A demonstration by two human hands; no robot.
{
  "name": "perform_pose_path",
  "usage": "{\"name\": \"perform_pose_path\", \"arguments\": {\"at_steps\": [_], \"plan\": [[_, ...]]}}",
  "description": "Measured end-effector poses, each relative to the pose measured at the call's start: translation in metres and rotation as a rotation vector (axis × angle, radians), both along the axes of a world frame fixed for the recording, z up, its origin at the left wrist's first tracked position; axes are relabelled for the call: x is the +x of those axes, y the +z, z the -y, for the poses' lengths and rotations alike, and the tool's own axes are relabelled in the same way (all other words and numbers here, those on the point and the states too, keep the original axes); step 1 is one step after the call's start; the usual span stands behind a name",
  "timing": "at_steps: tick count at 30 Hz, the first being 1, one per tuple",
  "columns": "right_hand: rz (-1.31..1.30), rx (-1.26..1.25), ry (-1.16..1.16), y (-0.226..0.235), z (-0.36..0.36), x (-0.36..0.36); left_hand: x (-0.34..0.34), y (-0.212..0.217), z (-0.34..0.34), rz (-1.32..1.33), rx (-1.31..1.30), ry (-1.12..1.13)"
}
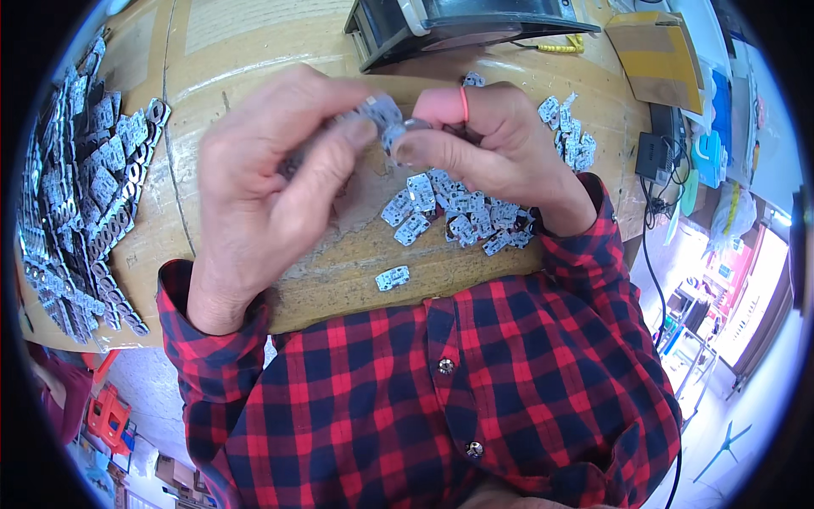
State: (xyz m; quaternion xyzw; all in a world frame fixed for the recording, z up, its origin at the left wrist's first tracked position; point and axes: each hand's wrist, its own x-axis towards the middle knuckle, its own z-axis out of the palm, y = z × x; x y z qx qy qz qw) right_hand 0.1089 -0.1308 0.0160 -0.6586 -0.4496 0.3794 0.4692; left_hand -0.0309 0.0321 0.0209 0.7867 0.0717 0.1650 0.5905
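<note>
My left hand and my right hand meet above a cardboard-covered table. Together they pinch small flat grey metal plates between thumbs and forefingers; the left hand is blurred. The right forefinger wears a pink rubber cot with an orange band. Under the hands lies a loose heap of the same small plates, and one single plate sits closer to my body. Both sleeves are red and dark blue checked.
Rows of stacked plates fill the table's left side. More loose plates lie at the right. A dark machine stands at the far edge, with a brown box beside it. An orange stool stands on the floor.
</note>
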Motion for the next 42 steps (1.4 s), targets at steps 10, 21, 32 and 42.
{"name": "perform_pose_path", "arguments": {"at_steps": [10, 21, 32, 42], "plan": [[-0.121, -0.053, 0.036, 0.011, 0.006, 0.003, -0.007, 0.001, 0.0, -0.227, -0.295, -0.105], [0.151, 0.01, 0.199, 0.003, 0.005, -0.001, -0.008, -0.003, -0.005, -0.213, -0.232, -0.279], [-1.077, -0.091, -0.097, 0.011, 0.002, -0.005, 0.002, -0.002, 0.0, -0.243, -0.834, -0.176], [-0.979, -0.093, -0.135, 0.008, -0.001, -0.009, 0.002, -0.001, 0.004, -0.214, -0.795, -0.075]]}}
